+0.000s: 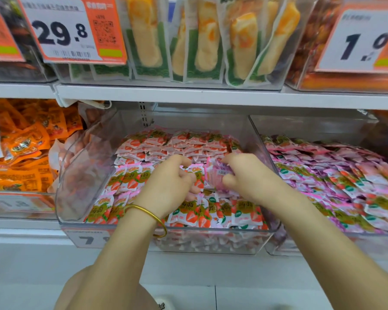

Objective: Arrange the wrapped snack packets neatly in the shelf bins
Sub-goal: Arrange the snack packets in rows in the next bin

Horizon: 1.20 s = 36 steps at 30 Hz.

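The strawberry packets (188,142) lie in the clear middle bin (76,175) on the lower shelf, stacked in tidy overlapping rows at the back and lying looser and flatter toward the front wall. Both your hands are inside this bin, near its centre and close together. Your left hand (168,186) has its fingers curled down onto the pile, closed round a strawberry packet at the fingertips. Your right hand (249,175) pinches a pink-purple packet (220,173) between thumb and curled fingers, holding it just above the pile with a barcode showing. A gold bangle (148,214) sits on your left wrist, over the bin's front edge. Just beside the middle bin on the right, a second clear bin (259,139) holds purple-wrapped packets (334,175) in slanting rows. To the left, orange packets (25,153) are heaped loosely. On the shelf board (166,93) above stands a bin of yellow and green packs (199,41), upright, with an orange price tag (63,30) reading 29.8.
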Each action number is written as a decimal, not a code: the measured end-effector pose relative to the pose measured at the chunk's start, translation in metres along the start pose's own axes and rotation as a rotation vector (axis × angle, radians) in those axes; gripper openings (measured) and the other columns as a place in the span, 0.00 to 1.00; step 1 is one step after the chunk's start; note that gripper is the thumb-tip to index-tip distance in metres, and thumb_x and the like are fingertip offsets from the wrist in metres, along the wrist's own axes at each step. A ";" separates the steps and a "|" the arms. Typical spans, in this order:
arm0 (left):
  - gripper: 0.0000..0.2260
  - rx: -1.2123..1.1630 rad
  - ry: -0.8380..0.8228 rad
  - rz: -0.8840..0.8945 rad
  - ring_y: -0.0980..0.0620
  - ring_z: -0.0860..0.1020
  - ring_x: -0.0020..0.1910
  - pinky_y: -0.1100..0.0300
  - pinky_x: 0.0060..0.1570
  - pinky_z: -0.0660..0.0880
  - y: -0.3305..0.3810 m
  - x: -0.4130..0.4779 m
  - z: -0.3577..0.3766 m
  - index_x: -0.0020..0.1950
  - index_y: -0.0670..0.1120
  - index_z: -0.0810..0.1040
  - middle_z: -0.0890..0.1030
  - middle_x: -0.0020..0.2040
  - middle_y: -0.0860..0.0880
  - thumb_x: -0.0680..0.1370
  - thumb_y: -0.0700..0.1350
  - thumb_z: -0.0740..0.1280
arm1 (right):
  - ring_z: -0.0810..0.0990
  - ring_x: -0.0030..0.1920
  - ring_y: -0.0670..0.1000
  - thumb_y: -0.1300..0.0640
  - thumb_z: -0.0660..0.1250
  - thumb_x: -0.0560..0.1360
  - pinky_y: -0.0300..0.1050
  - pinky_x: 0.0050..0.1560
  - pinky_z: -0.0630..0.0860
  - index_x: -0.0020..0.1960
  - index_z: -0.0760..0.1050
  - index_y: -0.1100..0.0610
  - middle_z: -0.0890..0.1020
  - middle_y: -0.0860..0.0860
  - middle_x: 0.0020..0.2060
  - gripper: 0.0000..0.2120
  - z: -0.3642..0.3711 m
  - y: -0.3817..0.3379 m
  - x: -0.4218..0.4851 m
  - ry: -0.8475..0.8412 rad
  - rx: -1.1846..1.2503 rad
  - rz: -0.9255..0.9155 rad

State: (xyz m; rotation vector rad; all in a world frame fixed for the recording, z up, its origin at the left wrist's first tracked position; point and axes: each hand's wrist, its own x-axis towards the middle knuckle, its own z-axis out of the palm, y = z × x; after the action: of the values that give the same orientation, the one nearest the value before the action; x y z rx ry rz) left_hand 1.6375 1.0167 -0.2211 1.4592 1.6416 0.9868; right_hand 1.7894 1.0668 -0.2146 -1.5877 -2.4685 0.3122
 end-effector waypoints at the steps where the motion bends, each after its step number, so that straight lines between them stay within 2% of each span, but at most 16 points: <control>1: 0.14 -0.115 -0.044 -0.055 0.46 0.82 0.42 0.60 0.40 0.80 0.003 0.000 0.004 0.66 0.41 0.66 0.79 0.47 0.41 0.80 0.38 0.59 | 0.78 0.51 0.62 0.61 0.61 0.73 0.53 0.50 0.76 0.58 0.73 0.67 0.79 0.63 0.51 0.15 0.000 0.001 0.000 0.052 0.031 0.023; 4: 0.11 -0.402 -0.177 -0.131 0.43 0.82 0.47 0.55 0.43 0.81 0.018 -0.002 0.014 0.60 0.40 0.69 0.78 0.51 0.37 0.81 0.44 0.57 | 0.78 0.53 0.60 0.61 0.62 0.72 0.53 0.52 0.75 0.61 0.73 0.63 0.80 0.60 0.54 0.18 -0.002 0.000 -0.006 0.226 0.130 -0.019; 7: 0.12 -0.545 -0.165 -0.075 0.45 0.83 0.44 0.54 0.46 0.81 0.025 -0.002 0.019 0.47 0.43 0.75 0.83 0.44 0.39 0.81 0.47 0.56 | 0.78 0.53 0.52 0.61 0.63 0.71 0.44 0.52 0.74 0.64 0.73 0.57 0.81 0.54 0.55 0.21 -0.007 -0.007 -0.017 0.294 0.238 -0.133; 9: 0.12 -0.582 -0.095 -0.042 0.49 0.83 0.38 0.56 0.41 0.82 0.024 0.000 0.021 0.47 0.41 0.75 0.84 0.36 0.44 0.81 0.47 0.57 | 0.77 0.51 0.42 0.60 0.65 0.70 0.33 0.52 0.70 0.66 0.73 0.53 0.79 0.47 0.59 0.23 -0.012 -0.009 -0.024 0.255 0.341 -0.172; 11: 0.12 -0.553 -0.046 -0.024 0.48 0.83 0.42 0.55 0.42 0.81 0.021 0.004 0.024 0.57 0.39 0.74 0.84 0.43 0.43 0.80 0.46 0.59 | 0.73 0.46 0.35 0.61 0.66 0.71 0.25 0.49 0.67 0.66 0.73 0.49 0.76 0.42 0.58 0.24 -0.018 -0.006 -0.028 0.190 0.420 -0.176; 14: 0.24 -0.492 -0.008 0.004 0.45 0.79 0.55 0.46 0.56 0.76 0.023 0.004 0.028 0.67 0.40 0.67 0.79 0.58 0.40 0.75 0.48 0.67 | 0.76 0.47 0.38 0.65 0.62 0.73 0.29 0.50 0.71 0.60 0.78 0.52 0.78 0.46 0.54 0.18 -0.029 0.004 -0.034 0.161 0.587 -0.134; 16: 0.22 -0.503 -0.020 0.025 0.44 0.79 0.56 0.42 0.58 0.74 0.026 0.003 0.032 0.65 0.41 0.71 0.80 0.57 0.41 0.72 0.47 0.68 | 0.77 0.39 0.39 0.67 0.60 0.74 0.32 0.44 0.74 0.54 0.80 0.55 0.81 0.48 0.48 0.15 -0.032 0.011 -0.037 0.281 0.693 -0.072; 17: 0.19 -0.505 -0.032 0.052 0.45 0.80 0.54 0.44 0.56 0.75 0.026 0.004 0.034 0.63 0.42 0.73 0.82 0.54 0.43 0.73 0.45 0.67 | 0.77 0.38 0.40 0.66 0.62 0.74 0.35 0.43 0.75 0.53 0.80 0.55 0.81 0.48 0.46 0.13 -0.032 0.015 -0.038 0.368 0.722 -0.029; 19: 0.13 -0.522 -0.050 0.132 0.55 0.82 0.46 0.60 0.45 0.77 0.029 0.004 0.041 0.60 0.42 0.74 0.84 0.47 0.50 0.75 0.39 0.67 | 0.78 0.43 0.45 0.58 0.66 0.74 0.40 0.46 0.76 0.56 0.76 0.54 0.80 0.49 0.46 0.10 -0.033 0.024 -0.042 0.450 0.771 0.056; 21: 0.10 -0.539 -0.058 0.223 0.61 0.80 0.36 0.72 0.32 0.71 0.036 0.001 0.051 0.55 0.44 0.75 0.84 0.40 0.53 0.75 0.36 0.66 | 0.79 0.44 0.46 0.54 0.68 0.74 0.39 0.47 0.76 0.58 0.75 0.55 0.80 0.49 0.46 0.13 -0.035 0.033 -0.048 0.362 0.877 0.078; 24: 0.10 -0.477 -0.029 0.343 0.62 0.79 0.37 0.71 0.34 0.73 0.050 -0.003 0.070 0.49 0.47 0.76 0.82 0.41 0.53 0.73 0.34 0.68 | 0.79 0.37 0.41 0.61 0.66 0.75 0.32 0.37 0.74 0.53 0.78 0.59 0.82 0.50 0.41 0.07 -0.042 0.045 -0.056 0.238 1.065 0.011; 27: 0.11 -0.327 0.030 0.432 0.56 0.80 0.41 0.62 0.42 0.77 0.062 0.003 0.092 0.46 0.54 0.77 0.80 0.43 0.52 0.71 0.38 0.72 | 0.77 0.33 0.40 0.65 0.66 0.74 0.32 0.33 0.72 0.50 0.77 0.59 0.81 0.50 0.38 0.05 -0.048 0.068 -0.062 0.281 1.162 0.019; 29: 0.12 -0.194 0.016 0.463 0.52 0.78 0.44 0.58 0.47 0.77 0.071 0.010 0.106 0.49 0.55 0.76 0.78 0.46 0.50 0.70 0.41 0.73 | 0.77 0.32 0.40 0.65 0.68 0.73 0.31 0.30 0.71 0.48 0.77 0.60 0.81 0.52 0.37 0.04 -0.053 0.092 -0.064 0.376 1.136 0.093; 31: 0.14 -0.018 0.029 0.510 0.52 0.76 0.50 0.57 0.55 0.74 0.075 0.020 0.117 0.54 0.52 0.75 0.74 0.49 0.50 0.71 0.41 0.71 | 0.77 0.33 0.43 0.63 0.69 0.72 0.33 0.31 0.71 0.48 0.79 0.60 0.81 0.54 0.38 0.05 -0.055 0.124 -0.065 0.508 0.933 0.233; 33: 0.14 0.203 0.062 0.577 0.52 0.72 0.56 0.59 0.59 0.69 0.076 0.030 0.126 0.57 0.51 0.75 0.72 0.52 0.53 0.73 0.42 0.69 | 0.79 0.42 0.50 0.60 0.70 0.72 0.42 0.41 0.74 0.50 0.79 0.62 0.81 0.55 0.42 0.08 -0.058 0.157 -0.066 0.577 0.631 0.410; 36: 0.13 0.367 0.063 0.627 0.50 0.71 0.57 0.58 0.59 0.67 0.073 0.042 0.133 0.57 0.51 0.76 0.72 0.53 0.54 0.73 0.41 0.67 | 0.78 0.51 0.61 0.59 0.68 0.74 0.54 0.52 0.73 0.53 0.77 0.68 0.81 0.62 0.50 0.13 -0.061 0.188 -0.062 0.499 0.352 0.607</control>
State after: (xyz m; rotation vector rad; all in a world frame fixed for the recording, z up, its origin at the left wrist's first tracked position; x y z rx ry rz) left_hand 1.7845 1.0744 -0.2168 2.2989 1.4828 1.0982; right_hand 1.9948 1.0903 -0.2110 -1.9209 -1.4475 0.3532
